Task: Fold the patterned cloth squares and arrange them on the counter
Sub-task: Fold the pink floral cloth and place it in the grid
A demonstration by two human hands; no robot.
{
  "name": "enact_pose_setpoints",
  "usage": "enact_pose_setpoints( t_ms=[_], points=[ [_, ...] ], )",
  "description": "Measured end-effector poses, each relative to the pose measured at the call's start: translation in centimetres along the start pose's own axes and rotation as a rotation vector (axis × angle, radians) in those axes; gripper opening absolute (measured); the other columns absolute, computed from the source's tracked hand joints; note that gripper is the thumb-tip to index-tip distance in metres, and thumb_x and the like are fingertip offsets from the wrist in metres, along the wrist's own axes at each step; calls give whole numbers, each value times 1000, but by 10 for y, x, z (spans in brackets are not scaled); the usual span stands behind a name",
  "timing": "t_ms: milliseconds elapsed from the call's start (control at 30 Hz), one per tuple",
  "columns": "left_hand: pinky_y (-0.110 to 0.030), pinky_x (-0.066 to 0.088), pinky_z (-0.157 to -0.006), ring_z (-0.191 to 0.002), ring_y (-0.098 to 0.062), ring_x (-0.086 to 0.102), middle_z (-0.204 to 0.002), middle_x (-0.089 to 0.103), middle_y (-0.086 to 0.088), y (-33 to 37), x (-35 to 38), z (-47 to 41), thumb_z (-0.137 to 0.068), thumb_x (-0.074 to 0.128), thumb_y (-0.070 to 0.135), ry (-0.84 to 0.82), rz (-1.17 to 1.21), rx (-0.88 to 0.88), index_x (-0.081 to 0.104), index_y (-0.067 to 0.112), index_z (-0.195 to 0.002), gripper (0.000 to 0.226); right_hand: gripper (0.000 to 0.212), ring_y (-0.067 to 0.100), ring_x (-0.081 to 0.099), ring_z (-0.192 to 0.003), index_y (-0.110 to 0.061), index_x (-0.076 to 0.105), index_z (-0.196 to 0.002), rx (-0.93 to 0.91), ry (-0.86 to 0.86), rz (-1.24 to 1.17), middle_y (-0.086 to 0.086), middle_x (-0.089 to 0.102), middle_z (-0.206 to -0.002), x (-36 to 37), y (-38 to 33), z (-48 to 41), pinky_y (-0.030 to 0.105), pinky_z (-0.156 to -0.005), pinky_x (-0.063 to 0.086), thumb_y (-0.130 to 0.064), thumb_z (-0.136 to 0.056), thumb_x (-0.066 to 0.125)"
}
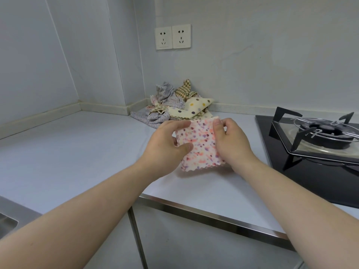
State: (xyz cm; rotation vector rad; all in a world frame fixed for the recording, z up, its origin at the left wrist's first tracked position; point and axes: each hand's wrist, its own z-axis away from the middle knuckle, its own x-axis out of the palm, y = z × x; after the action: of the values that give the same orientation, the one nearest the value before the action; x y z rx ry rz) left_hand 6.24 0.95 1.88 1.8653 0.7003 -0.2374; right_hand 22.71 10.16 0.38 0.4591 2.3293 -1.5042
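Note:
A pink speckled cloth square (202, 148) with a zigzag edge is held up just above the pale counter (77, 152). My left hand (167, 146) pinches its left edge between thumb and fingers. On the opposite side my right hand (231, 144) grips the right edge, thumb on the front. Behind them, in the corner, lies a loose pile of patterned cloths (174, 105): lilac dotted, checked, and cream with large dots.
A black gas hob (310, 152) with a burner and pan support (322, 133) stands on the right. A sink's edge (7, 218) shows at the lower left. Two wall sockets (172, 36) sit above the pile. The counter's metal front edge (213, 216) runs below my arms.

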Motion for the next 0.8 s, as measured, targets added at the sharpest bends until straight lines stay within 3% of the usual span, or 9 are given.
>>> enact_pose_setpoints(
  t_ms=[67,167,300,433,500,533,600,667,800],
  points=[
    [-26,52,-97,-102,0,55,-123,47,33,-1,0,1,-90,76,14,2,-1,-1,59,34,-136,53,44,15,58,-74,-16,55,-90,9,-9,7,-4,60,-81,0,1,-1,30,-62,41,-52,-106,36],
    [-28,53,-97,-107,-1,58,-126,49,31,-3,1,2,-89,76,13,-5,6,-28,57,35,-137,56,56,21,49,-63,-15,43,-67,66,-13,-46,1,50,-64,-1,3,-2,34,-61,40,-53,-106,34],
    [-36,63,-80,-91,-10,72,-135,57,11,-4,4,1,-89,76,7,-21,157,-106,49,36,-142,67,52,19,45,-61,-15,41,-66,61,9,-1,0,47,-63,-1,4,-3,33,-55,33,-46,-108,37],
    [-36,64,-73,-94,-17,73,-131,53,7,1,9,2,-86,77,0,14,283,-258,39,33,-149,80,50,17,46,-61,-13,46,-69,35,25,52,0,51,-65,-2,3,-2,31,-55,34,-43,-108,39],
    [-35,63,-72,-92,-22,74,-115,69,-1,3,10,1,-87,75,1,15,523,-456,47,15,-140,62,49,14,47,-63,-12,48,-71,9,31,89,1,53,-68,-3,4,-1,25,-54,34,-42,-108,39],
    [-37,63,-78,-92,-24,76,-106,75,-4,4,11,0,-90,74,5,-19,669,-563,54,6,-128,43,48,12,47,-63,-13,48,-71,-10,37,104,0,53,-69,-2,4,0,20,-53,33,-41,-109,38],
    [-44,59,-92,-95,-25,76,-102,78,-8,2,12,0,-97,68,22,-52,807,-693,63,2,-119,29,46,9,46,-63,-14,47,-72,-51,46,113,-1,53,-69,-1,2,2,13,-51,34,-39,-109,38],
    [-47,57,-96,-99,-26,74,-106,77,-8,-5,13,-1,-102,59,35,6,785,-705,66,7,-116,32,43,7,47,-63,-15,47,-74,-80,46,102,-1,54,-71,1,-2,4,9,-52,36,-37,-110,37],
    [-43,55,-95,-102,-23,69,-108,73,0,-11,19,-2,-105,45,49,174,490,-569,68,22,-108,36,38,5,51,-69,-24,47,-77,-100,9,106,-4,58,-79,6,-6,10,12,-53,34,-38,-110,34]
  ],
)
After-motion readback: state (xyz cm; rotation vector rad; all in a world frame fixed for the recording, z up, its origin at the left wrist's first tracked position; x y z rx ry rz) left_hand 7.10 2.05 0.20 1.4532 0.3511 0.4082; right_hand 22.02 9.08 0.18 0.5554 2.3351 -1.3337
